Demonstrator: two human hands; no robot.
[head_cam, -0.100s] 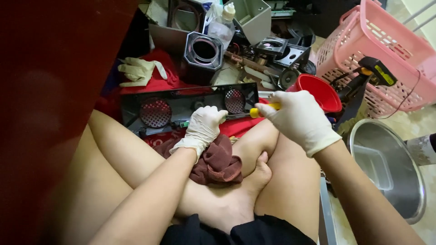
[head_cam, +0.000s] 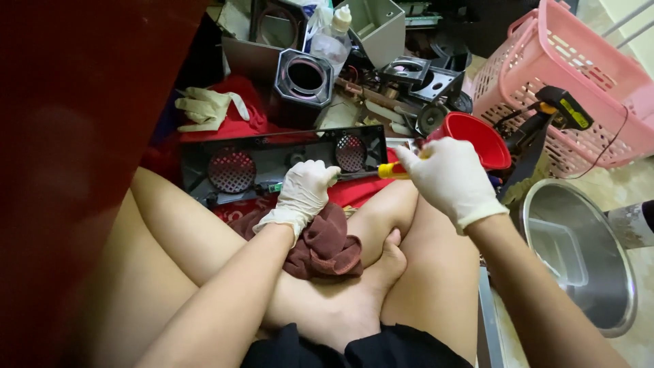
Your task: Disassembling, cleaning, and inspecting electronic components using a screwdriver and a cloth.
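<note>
Both my hands wear white gloves. My right hand (head_cam: 451,178) grips the yellow handle of a screwdriver (head_cam: 388,171), whose shaft runs left toward my left hand. My left hand (head_cam: 303,193) is closed over something small at the shaft's tip, which I cannot make out, just in front of a long black panel (head_cam: 272,160) with two round mesh grilles. A dark red cloth (head_cam: 327,245) lies on my crossed legs under the left hand.
A red bowl (head_cam: 480,136) and a pink plastic basket (head_cam: 565,82) stand at the right, with a steel basin (head_cam: 579,259) below. Behind the panel lie a spare glove (head_cam: 204,108), a black octagonal speaker housing (head_cam: 303,78), a plastic bottle (head_cam: 334,37) and loose parts.
</note>
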